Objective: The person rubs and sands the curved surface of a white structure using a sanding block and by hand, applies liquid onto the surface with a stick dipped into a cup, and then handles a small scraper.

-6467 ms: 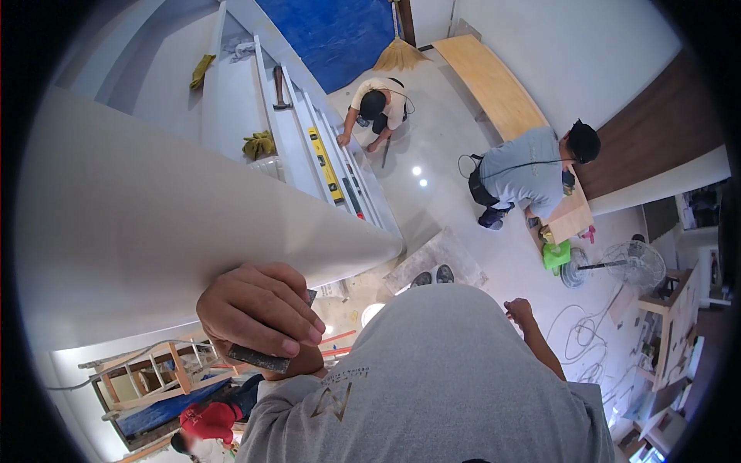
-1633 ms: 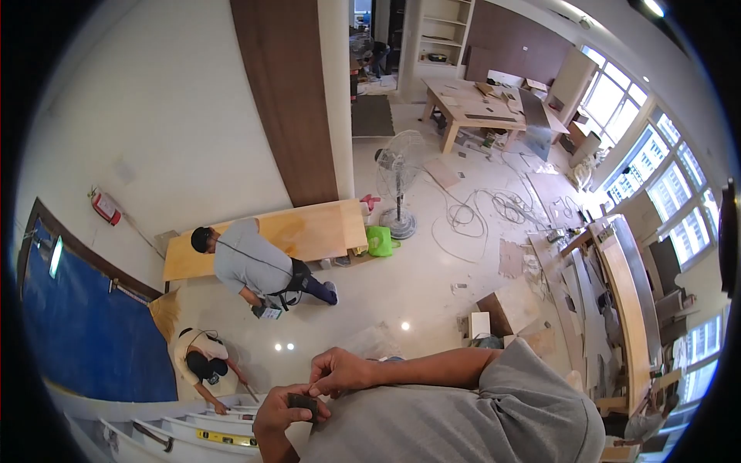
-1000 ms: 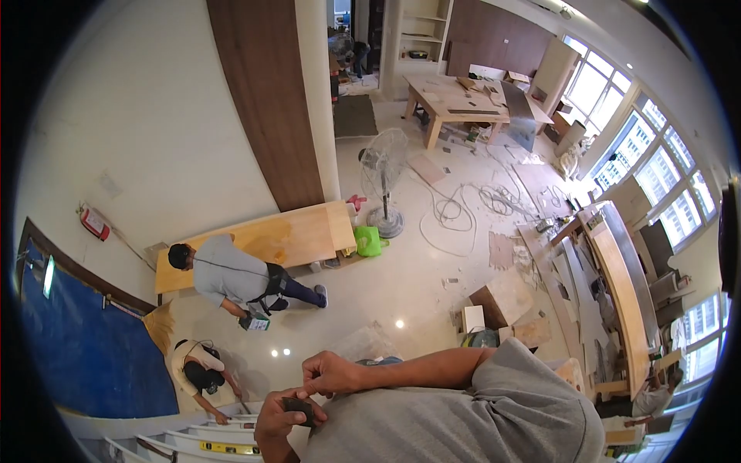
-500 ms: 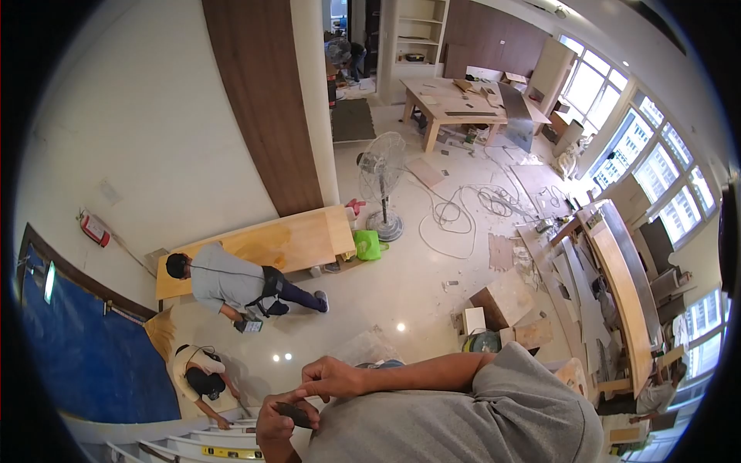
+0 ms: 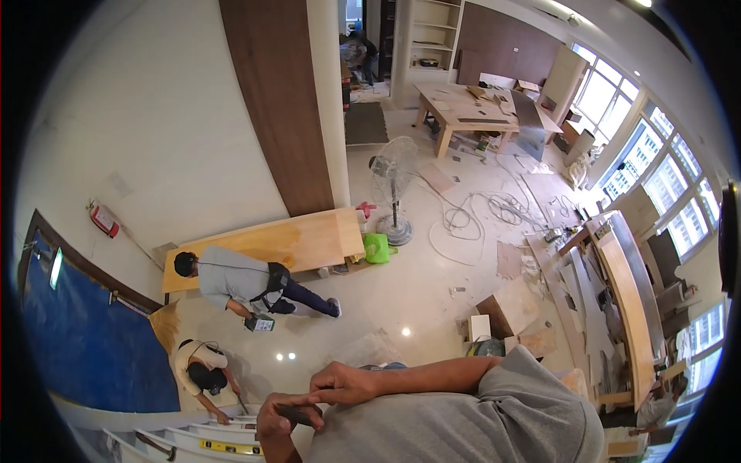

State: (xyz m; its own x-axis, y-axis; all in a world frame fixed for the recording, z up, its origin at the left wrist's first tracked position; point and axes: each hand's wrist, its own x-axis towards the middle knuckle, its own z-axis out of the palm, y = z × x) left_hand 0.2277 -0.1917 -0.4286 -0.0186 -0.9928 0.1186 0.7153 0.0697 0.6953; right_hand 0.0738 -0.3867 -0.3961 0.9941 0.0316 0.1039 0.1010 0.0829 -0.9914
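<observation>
My left hand [image 5: 275, 419] is closed around a small dark, flat object [image 5: 299, 415] near the bottom of the view; its kind I cannot make out. Just above it, my right hand [image 5: 340, 383] has its fingers curled, with fingertips resting at my left fingers. Whether they grip anything there is hidden. My right forearm [image 5: 432, 376] crosses in front of my grey shirt [image 5: 455, 424]. Left of my hands lies a white ladder [image 5: 177, 445] with a yellow spirit level [image 5: 230, 447] on it.
A person in a pale top [image 5: 202, 366] bends by the ladder; another in grey [image 5: 235, 274] holds a can [image 5: 260, 322] beside a wooden bench [image 5: 262, 247]. A fan [image 5: 394, 189], loose cables [image 5: 463, 224], boards [image 5: 571, 297] and a worktable [image 5: 455, 104] stand or lie farther off.
The view has shifted, so the room appears slightly farther right. My right hand's fingers have come down closer onto my left hand. The dark object is still in my left hand.
</observation>
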